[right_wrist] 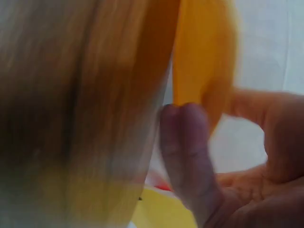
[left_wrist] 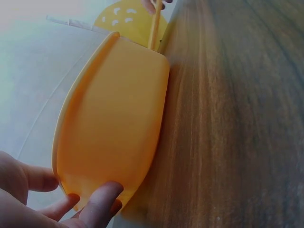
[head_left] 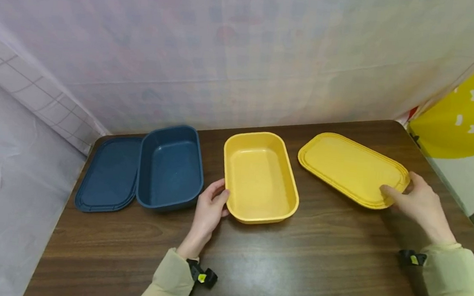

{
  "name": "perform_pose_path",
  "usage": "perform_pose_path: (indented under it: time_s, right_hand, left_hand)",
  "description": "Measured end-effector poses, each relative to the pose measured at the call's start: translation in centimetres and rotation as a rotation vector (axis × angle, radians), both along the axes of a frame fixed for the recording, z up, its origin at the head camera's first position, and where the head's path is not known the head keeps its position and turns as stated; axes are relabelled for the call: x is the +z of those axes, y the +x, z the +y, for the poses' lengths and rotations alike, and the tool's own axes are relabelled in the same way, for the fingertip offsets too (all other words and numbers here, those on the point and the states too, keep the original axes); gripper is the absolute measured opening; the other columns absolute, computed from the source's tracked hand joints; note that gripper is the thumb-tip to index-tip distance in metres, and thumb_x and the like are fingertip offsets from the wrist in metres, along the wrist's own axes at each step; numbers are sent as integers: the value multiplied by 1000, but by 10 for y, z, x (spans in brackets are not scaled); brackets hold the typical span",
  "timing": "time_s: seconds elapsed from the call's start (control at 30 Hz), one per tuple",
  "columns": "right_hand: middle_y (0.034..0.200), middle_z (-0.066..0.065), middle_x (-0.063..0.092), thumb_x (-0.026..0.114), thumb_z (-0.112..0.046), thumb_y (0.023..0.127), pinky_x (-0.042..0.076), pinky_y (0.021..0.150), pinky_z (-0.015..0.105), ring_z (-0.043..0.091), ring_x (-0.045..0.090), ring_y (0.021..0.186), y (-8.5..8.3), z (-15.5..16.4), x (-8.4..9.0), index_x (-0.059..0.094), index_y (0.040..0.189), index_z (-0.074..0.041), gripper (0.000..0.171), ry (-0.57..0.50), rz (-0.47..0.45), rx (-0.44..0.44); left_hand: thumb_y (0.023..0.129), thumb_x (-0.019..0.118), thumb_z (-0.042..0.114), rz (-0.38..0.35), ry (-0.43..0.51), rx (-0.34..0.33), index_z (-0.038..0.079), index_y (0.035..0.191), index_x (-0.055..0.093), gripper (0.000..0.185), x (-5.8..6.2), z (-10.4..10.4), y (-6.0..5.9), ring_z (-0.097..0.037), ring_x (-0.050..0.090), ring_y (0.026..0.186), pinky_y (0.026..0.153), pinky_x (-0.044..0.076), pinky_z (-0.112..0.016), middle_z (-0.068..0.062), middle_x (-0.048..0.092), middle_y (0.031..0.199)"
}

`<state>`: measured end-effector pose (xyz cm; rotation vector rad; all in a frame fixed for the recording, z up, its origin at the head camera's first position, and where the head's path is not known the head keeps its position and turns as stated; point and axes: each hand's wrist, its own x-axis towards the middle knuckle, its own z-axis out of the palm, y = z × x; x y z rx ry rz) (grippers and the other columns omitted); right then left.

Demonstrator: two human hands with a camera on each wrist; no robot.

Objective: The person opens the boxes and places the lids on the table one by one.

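Observation:
A yellow rectangular food container (head_left: 261, 178), uncovered and with nothing inside, stands upright mid-table. My left hand (head_left: 209, 206) grips its wall at the near left, the fingers and thumb curled about that corner; the left wrist view shows them on the container's wall (left_wrist: 114, 114). To the right, a yellow lid (head_left: 351, 170) lies at a slant, its near right end pinched by my right hand (head_left: 420, 204). The thumb is on the lid's top and the other fingers go under its edge. In the right wrist view the lid (right_wrist: 204, 47) is blurred, fingertips at its rim.
A dark blue container (head_left: 171, 168) stands uncovered at the left, overlapping the edge of a dark blue lid (head_left: 109, 174). Behind the brown wooden table (head_left: 260, 272) hangs a pale checked cloth (head_left: 228, 58). A wall with a yellow shape (head_left: 464, 116) is at the right.

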<state>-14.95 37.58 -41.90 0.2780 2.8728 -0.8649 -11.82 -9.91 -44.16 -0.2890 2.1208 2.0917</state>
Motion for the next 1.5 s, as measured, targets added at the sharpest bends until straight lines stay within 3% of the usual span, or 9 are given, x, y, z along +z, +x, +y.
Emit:
perform_pose_path:
  time_s: [0.07,0.23,0.43,0.63,0.77,0.9,1.07,1.23,1.5]
  right_hand:
    - [114,40,61,57,-61,100,54,76,55,25,70,74,-1,1,-2,23,153,21,103,28,-63,27]
    - [97,29,64,63,-67,95,49,61,34,29,67,74,-2,0,-6,39,135,20,99,89,-126,68]
    - [87,24,65,63,-68,94,50,60,39,33,63,74,-6,-5,-7,44,128,21,97,154,-153,105]
    - [109,46,58,60,-74,92,52,61,55,52,63,86,-7,-6,-6,46,128,24,106,269,-156,144]
    - [139,53,39,58,-72,95,50,80,76,68,50,115,-8,-10,-5,40,147,17,105,332,-124,207]
    - [153,51,30,53,-68,101,43,96,82,72,39,131,-9,-13,-3,37,153,13,98,360,-129,282]
    - [130,52,49,56,-75,94,51,73,72,69,53,111,0,-19,-1,50,141,16,102,401,-96,223]
    - [95,43,55,58,-80,89,45,52,55,56,58,80,10,-29,-3,58,116,16,100,422,-11,134]
    - [74,34,51,59,-79,89,40,45,49,46,53,60,15,-40,-7,54,86,8,88,443,103,67]
  left_hand:
    - [110,51,12,-2,1,2,4,154,49,45,1,0,0,-35,68,126,75,60,-22,-22,55,156]
    - [110,50,12,-1,-4,3,3,154,49,45,3,-1,1,-36,68,127,75,61,-23,-23,54,156]
    - [111,50,13,-15,-9,9,4,155,49,45,2,-3,3,-35,67,128,79,63,-27,-22,54,157]
    - [111,49,13,-11,-13,7,4,155,48,45,4,-3,3,-35,67,128,81,64,-29,-22,53,157]
    - [111,49,13,-6,-12,7,3,155,48,45,4,-2,3,-36,68,128,80,64,-28,-22,54,157]
    - [111,50,14,0,-19,-1,4,155,49,45,2,1,1,-35,68,128,80,63,-29,-22,54,157]
    - [111,50,14,6,-10,-20,5,155,49,45,0,6,-4,-35,67,129,83,63,-28,-20,54,157]
    - [110,51,14,39,-42,-65,3,155,48,45,0,11,-10,-36,67,130,88,64,-33,-21,55,156]
    - [108,57,17,210,-367,-91,2,152,52,47,3,8,-16,-35,65,135,111,54,-51,-20,60,152]
